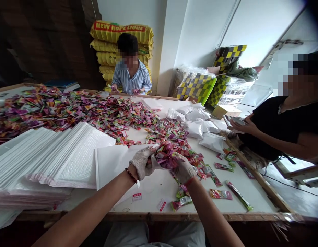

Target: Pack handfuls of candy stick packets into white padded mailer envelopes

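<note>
Both my hands wear light knit gloves and meet over the table's near middle. My left hand (143, 163) is closed round one side of a bunch of small colourful packets (166, 155). My right hand (184, 168) grips the same bunch from the other side. Under my left hand lies a white padded envelope (111, 164). More loose packets (220, 193) lie scattered on the white table (153, 192) to the right of my hands.
A fanned stack of white padded envelopes (45, 157) fills the near left. A big heap of packets (71, 109) covers the far table. Filled white bags (202, 128) lie right. One person sits at the far side (131, 77), another at the right (282, 127).
</note>
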Action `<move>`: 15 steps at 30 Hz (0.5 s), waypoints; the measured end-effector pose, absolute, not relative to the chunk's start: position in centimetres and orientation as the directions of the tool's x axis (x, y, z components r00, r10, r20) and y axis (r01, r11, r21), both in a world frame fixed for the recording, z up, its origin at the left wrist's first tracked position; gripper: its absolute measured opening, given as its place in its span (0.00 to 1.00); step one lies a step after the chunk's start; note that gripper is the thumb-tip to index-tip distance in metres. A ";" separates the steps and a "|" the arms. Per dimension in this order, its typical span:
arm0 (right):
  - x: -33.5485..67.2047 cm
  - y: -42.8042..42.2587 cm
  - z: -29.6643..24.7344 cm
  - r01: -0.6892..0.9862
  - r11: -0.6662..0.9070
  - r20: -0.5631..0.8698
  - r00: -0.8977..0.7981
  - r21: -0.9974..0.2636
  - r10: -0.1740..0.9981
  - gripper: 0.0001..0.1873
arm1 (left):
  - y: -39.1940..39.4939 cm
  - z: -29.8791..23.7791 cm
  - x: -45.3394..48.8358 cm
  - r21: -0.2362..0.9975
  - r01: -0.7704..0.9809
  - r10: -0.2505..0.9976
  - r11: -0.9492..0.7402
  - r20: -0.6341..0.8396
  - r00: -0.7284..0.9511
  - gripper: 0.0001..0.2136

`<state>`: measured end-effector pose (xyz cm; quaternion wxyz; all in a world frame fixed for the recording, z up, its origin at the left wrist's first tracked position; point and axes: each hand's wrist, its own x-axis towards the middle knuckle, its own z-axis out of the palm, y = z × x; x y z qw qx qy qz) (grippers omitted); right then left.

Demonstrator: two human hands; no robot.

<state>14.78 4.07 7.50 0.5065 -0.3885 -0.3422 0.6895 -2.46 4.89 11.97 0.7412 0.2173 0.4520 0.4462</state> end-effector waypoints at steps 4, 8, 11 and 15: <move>15.0 6.0 11.3 -0.234 -0.208 -0.202 -0.053 -0.950 0.978 0.13 | 5.8 13.6 -2.8 0.811 -0.391 0.899 0.435 -0.416 0.138 0.10; 16.7 7.8 16.2 0.007 -0.116 -0.116 0.016 -0.993 0.993 0.06 | 7.6 17.9 -4.4 0.968 -0.021 0.968 0.249 -0.248 0.027 0.14; 17.4 8.9 18.7 0.062 -0.014 -0.018 -0.063 -0.998 0.998 0.05 | 8.9 20.8 -5.5 0.966 0.234 0.993 0.107 -0.114 0.017 0.17; 17.2 9.9 19.4 0.009 -0.022 -0.023 -0.116 -1.000 0.993 0.04 | 10.2 22.1 -6.2 0.937 0.323 0.985 0.135 -0.163 0.062 0.19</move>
